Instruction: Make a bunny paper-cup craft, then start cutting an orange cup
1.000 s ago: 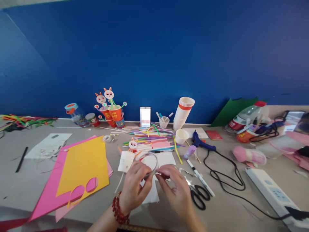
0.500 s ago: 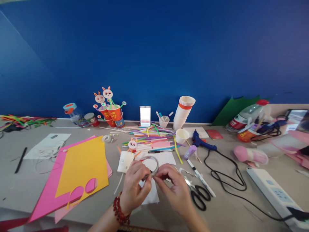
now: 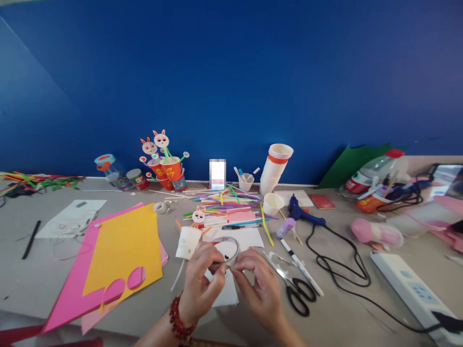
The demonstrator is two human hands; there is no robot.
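A plain, deep-blue wall (image 3: 231, 82) rises behind a grey counter (image 3: 340, 308) crowded with craft supplies. On the person's left, a yellow paper sheet (image 3: 126, 241) with two round cut-outs overlaps a bright pink paper sheet (image 3: 68, 294). A loose heap of multicoloured drinking straws (image 3: 231, 196) spreads across the middle, with a leaning stack of white paper cups (image 3: 271, 173) behind it. To the right are a blue glue gun (image 3: 304, 212), black-handled scissors (image 3: 289, 281) and a long white power strip (image 3: 407, 284).

Both forearms reach in from the lower edge, the hands nearly meeting above a white paper sheet (image 3: 227, 293). The left hand (image 3: 202, 279), a red beaded bracelet (image 3: 177, 318) at its wrist, pinches the near edge of a greyish ring-shaped tape roll (image 3: 238, 250). The right hand (image 3: 260, 282) has its fingers drawn narrow, fingertips at the roll's near edge; whether they grip anything, I cannot tell.
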